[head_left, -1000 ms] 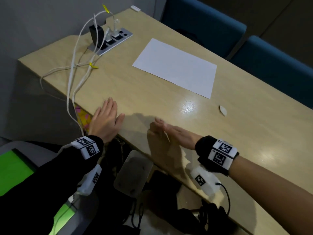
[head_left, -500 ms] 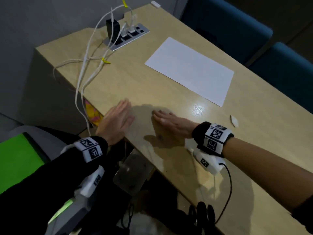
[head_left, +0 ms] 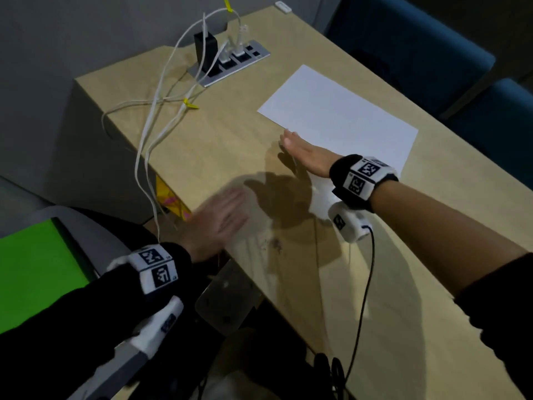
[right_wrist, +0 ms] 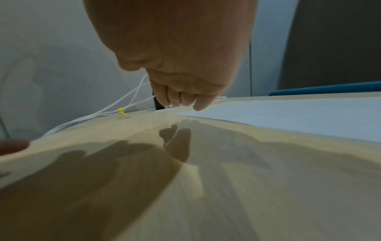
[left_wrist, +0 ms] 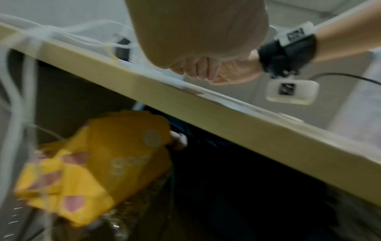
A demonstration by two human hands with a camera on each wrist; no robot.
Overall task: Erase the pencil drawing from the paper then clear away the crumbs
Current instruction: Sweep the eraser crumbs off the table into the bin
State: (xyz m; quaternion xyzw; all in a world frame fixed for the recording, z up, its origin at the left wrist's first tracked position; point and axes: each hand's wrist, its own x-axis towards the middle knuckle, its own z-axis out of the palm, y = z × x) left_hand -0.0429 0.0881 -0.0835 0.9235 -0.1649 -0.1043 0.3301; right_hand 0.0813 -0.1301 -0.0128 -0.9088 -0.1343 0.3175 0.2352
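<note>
Fingers straight on both: right hand above desk by paper; left hand at near edge. Crumbs between hands; cables, power strip beyond.

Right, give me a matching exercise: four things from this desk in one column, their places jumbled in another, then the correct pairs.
Things:
1. sheet of paper
2. crumbs
3. yellow bag
4. black charger

Places:
A. under the desk
B. plugged into the power strip
C. flat on the desk, beyond the right hand
D. near the desk's front edge, beside the left hand

Pairs: 1-C, 2-D, 3-A, 4-B
</note>
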